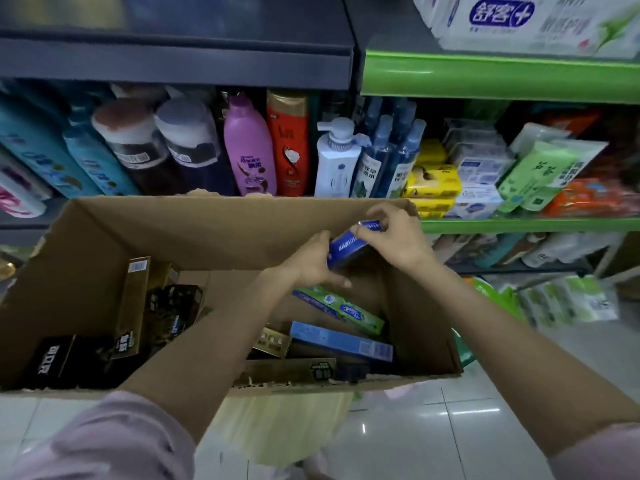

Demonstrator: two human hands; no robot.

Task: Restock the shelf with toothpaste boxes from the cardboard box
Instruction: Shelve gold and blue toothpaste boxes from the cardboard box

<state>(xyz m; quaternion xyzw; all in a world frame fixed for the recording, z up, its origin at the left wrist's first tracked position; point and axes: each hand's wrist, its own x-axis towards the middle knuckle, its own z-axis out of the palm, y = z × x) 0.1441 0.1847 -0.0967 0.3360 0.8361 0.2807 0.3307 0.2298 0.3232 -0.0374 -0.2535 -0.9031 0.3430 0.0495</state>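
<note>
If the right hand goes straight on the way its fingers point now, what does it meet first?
The right hand points left along the blue toothpaste box it pinches, so it would likely meet the left hand holding the box's other end. Depth is unclear.

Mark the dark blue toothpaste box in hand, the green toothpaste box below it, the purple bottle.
dark blue toothpaste box (347, 250), head view, printed face
green toothpaste box (341, 308), head view, top face
purple bottle (250, 152), head view, body
</note>
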